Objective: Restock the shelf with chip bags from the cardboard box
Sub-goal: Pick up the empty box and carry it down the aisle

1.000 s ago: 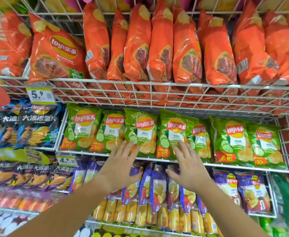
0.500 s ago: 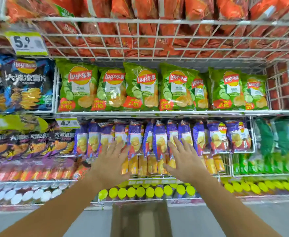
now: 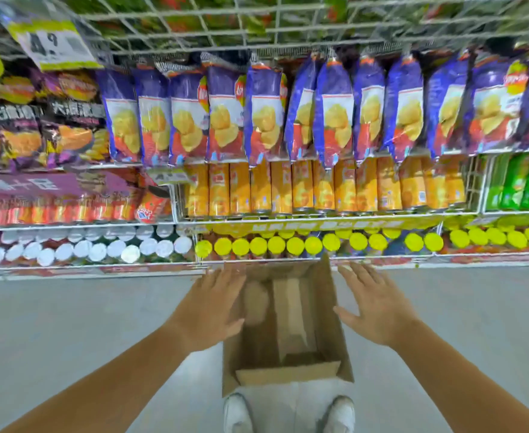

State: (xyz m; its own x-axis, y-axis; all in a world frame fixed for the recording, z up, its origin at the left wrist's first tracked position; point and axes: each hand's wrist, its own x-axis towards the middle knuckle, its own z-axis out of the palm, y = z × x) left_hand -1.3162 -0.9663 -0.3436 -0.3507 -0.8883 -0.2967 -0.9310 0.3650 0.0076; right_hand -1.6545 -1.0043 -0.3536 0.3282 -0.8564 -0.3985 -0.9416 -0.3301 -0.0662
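An open cardboard box (image 3: 288, 373) stands on the grey floor in front of the wire shelf (image 3: 304, 218); only bare brown cardboard shows inside it. My left hand (image 3: 210, 307) hovers over the box's left edge, fingers spread, holding nothing. My right hand (image 3: 375, 304) is just right of the box, also open with nothing in it. A row of purple chip bags (image 3: 263, 114) stands upright on the shelf above the box.
Orange chip cans (image 3: 322, 189) fill the shelf below the purple bags, with yellow-lidded cans (image 3: 275, 245) and white-lidded cans (image 3: 97, 250) on the lowest level. Dark bags (image 3: 38, 132) stand at left, green cans (image 3: 519, 182) at right. My white shoes (image 3: 288, 414) stand behind the box.
The view has tilted down from the green and purple bags to the floor. Both hands have dropped from the shelf front to either side of the box, still with nothing in them.
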